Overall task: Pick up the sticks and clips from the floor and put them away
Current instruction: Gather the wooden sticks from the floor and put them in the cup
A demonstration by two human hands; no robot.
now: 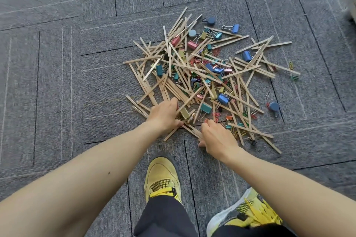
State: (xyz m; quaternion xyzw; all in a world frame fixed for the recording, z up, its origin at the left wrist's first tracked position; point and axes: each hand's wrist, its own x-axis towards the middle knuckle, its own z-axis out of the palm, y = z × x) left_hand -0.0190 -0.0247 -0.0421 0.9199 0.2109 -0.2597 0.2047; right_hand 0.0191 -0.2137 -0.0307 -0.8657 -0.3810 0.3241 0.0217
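A tangled pile of thin wooden sticks [192,67] lies on the grey carpet, mixed with coloured binder clips such as a blue one [223,98] and a teal one [206,107], plus small paper clips [215,115]. My left hand [163,115] is at the pile's near edge, fingers curled around a few sticks. My right hand [217,138] is just right of it, fingers and thumb bent around the ends of several sticks [192,131] that run under it. Both palms face down, so what lies inside them is hidden.
Round blue magnet hooks lie at the pile's right edge [274,106] and its far side [211,20]. My yellow shoes [162,177] [248,215] stand just in front of the pile. A pale object [353,7] shows at the far right edge. Grey carpet tiles [77,82] surround the pile.
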